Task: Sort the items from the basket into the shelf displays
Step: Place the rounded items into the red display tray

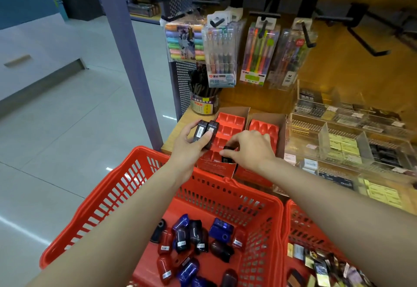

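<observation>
Seating a dark sharpener [228, 151], pinched by right hand [250, 149], upright into red tray [230, 126]; left hand [189, 144] at 9 o'clock grips two spare sharpeners [204, 132]

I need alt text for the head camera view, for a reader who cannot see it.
A person's right hand sets a small black sharpener into a red display tray on a shop shelf, while the left hand holds two more black sharpeners. Below, a red basket holds red, blue and dark sharpeners; pen packs hang above.
</observation>
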Tool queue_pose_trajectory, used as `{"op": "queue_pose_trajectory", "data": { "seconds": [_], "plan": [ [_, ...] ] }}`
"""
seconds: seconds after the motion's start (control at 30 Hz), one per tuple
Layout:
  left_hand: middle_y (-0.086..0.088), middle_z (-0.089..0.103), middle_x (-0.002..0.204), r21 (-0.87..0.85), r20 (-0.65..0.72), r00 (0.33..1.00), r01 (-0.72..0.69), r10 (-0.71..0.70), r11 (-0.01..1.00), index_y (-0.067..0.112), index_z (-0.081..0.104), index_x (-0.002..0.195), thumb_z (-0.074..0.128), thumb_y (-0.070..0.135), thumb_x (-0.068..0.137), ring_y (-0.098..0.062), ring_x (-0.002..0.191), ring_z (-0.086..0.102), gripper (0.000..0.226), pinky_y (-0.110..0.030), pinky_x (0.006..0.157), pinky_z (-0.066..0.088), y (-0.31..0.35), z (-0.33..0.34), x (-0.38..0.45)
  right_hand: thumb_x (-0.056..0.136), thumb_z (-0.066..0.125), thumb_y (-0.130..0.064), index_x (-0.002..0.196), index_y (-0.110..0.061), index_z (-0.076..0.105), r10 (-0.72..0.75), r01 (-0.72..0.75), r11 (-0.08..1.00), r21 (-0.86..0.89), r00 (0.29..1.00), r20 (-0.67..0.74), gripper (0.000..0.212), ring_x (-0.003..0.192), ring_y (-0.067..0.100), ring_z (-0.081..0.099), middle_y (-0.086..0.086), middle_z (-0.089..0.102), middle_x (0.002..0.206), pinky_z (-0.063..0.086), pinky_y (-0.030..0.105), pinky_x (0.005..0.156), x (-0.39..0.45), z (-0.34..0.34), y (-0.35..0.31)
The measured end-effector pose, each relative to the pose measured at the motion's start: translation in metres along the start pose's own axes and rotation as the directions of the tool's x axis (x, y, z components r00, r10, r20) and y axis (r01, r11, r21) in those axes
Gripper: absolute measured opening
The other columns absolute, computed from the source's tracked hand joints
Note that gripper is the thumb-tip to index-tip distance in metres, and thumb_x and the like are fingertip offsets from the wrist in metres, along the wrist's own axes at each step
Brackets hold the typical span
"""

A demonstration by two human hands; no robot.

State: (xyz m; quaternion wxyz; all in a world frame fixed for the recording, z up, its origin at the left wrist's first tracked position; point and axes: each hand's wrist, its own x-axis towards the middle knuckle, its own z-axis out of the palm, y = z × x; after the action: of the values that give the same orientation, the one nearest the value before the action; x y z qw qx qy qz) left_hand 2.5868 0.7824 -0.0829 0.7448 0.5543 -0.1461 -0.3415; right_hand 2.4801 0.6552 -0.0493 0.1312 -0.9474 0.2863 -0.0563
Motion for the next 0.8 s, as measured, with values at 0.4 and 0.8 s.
{"op": "queue_pose_trajectory", "data": {
  "seconds": [0.4,0.8],
  "plan": [
    [-0.010,0.076,0.095,0.001,0.009,1.000,0.018,-0.018,1.000,0.033,0.059,0.127,0.074,0.017,0.086,-0.024,0.089,0.074,0.046,-0.030,0.069,0.059,-0.008,-0.002,-0.001,0.089,0.062,-0.054,0.105,-0.032,0.074,0.074,-0.076,0.997,0.014,0.991,0.113,0.030,0.114,0.021,0.057,-0.007,0.071,0.110,0.033,0.044,0.098,0.003,-0.011,-0.003],
    [-0.006,0.074,0.111,-0.082,0.154,0.982,0.124,-0.111,0.989,0.026,0.053,0.129,0.049,0.019,0.103,-0.021,0.108,0.069,0.026,-0.032,0.082,0.058,0.004,0.008,-0.008,0.090,0.069,-0.032,0.118,-0.024,0.071,-0.019,-0.049,0.901,0.431,0.988,0.153,0.029,0.101,0.013,0.062,-0.005,0.069,0.107,0.049,0.027,0.086,0.015,-0.034,-0.016]
  ]
}}
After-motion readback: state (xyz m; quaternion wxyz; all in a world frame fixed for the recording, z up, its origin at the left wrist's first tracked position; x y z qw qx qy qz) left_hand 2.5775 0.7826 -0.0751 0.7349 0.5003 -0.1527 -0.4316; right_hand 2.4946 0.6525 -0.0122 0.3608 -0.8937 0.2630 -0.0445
